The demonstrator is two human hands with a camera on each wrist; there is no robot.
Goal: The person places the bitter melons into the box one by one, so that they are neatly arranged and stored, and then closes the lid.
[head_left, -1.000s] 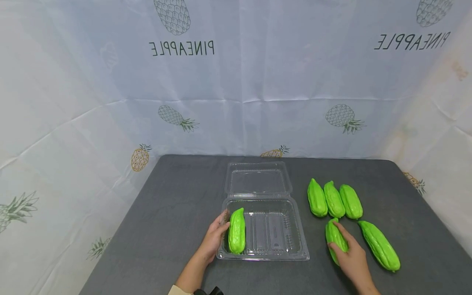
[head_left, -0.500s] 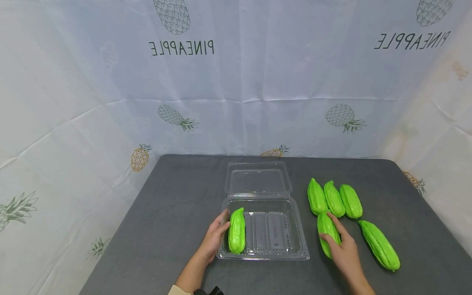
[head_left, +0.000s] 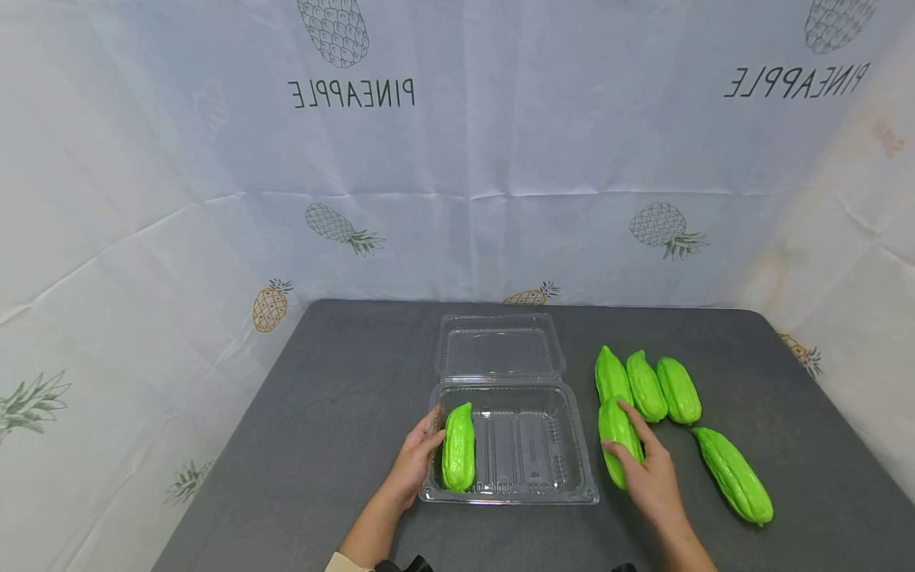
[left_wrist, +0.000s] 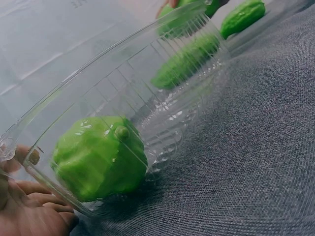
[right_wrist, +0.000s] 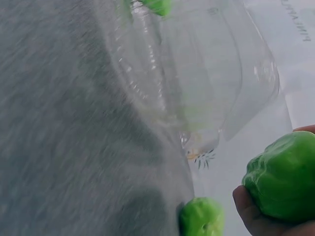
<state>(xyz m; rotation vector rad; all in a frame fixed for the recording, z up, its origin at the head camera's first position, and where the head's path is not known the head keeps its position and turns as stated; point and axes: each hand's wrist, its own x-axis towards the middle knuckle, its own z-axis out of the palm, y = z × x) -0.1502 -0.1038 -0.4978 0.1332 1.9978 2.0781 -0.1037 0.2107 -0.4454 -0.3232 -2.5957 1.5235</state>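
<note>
My left hand (head_left: pixel 412 462) grips the left edge of a clear plastic clamshell container (head_left: pixel 525 499), its thumb at the rim. The container's hinged lid (head_left: pixel 500 347) lies folded back, open. Inside, along the left wall, rests a bright green, ribbed bitter melon (head_left: pixel 459 448); its rounded end (left_wrist: pixel 98 160) shows through the plastic in the left wrist view. To the right of the container, my right hand (head_left: pixel 649 473) holds another bitter melon (head_left: pixel 618 439) between thumb and fingers. In the right wrist view this bitter melon (right_wrist: pixel 285 179) appears off the table.
Behind the held one, several things share the right side: a row of bitter melons (head_left: pixel 646 387), and a single bitter melon (head_left: pixel 735 477) lying aslant farther right. All stand on a dark grey tabletop (head_left: pixel 343 389). A pineapple-print curtain (head_left: pixel 465 159) hangs behind the table.
My right hand has carried its bitter melon leftward and slightly away from me, toward the container. The left hand, container and other bitter melons have stayed in place.
</note>
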